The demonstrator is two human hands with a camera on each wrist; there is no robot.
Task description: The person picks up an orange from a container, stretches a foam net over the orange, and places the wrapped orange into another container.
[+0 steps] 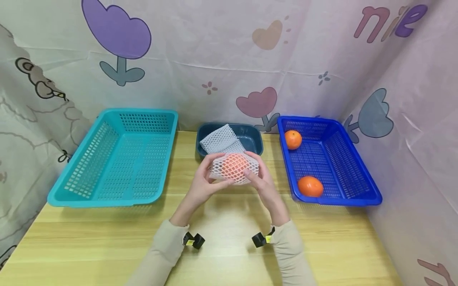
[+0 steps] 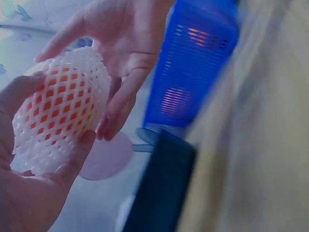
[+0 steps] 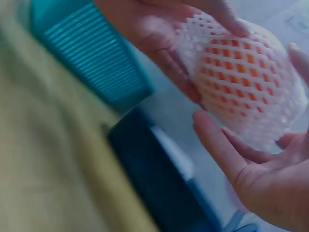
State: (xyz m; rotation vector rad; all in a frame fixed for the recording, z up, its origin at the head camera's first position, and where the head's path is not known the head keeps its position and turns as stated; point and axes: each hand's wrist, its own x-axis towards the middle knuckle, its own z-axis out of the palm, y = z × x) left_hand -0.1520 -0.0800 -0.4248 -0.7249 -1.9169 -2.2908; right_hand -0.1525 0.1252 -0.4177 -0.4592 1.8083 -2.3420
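Observation:
An orange fruit [image 1: 235, 166], perhaps a mandarin, sits inside a white foam net sleeve [image 1: 215, 168] held up above the table. My left hand [image 1: 202, 182] grips the sleeve's left end, thumb in front and fingers behind. From the other side my right hand [image 1: 264, 183] holds it, its thumb lying on the net over the fruit. Through the mesh the orange skin shows in both wrist views. Just behind the hands, a small dark teal bin [image 1: 253, 137] contains flat white foam nets [image 1: 219, 138]. The far-side fingers are partly hidden in the head view.
At the left stands a turquoise basket [image 1: 171, 159] with nothing seen in it. The blue basket [image 1: 361, 174] on the right has one orange fruit [image 1: 293, 140] at its back and another orange fruit [image 1: 310, 186] near its front. A patterned cloth [image 1: 200, 51] hangs behind the wooden table [image 1: 229, 246].

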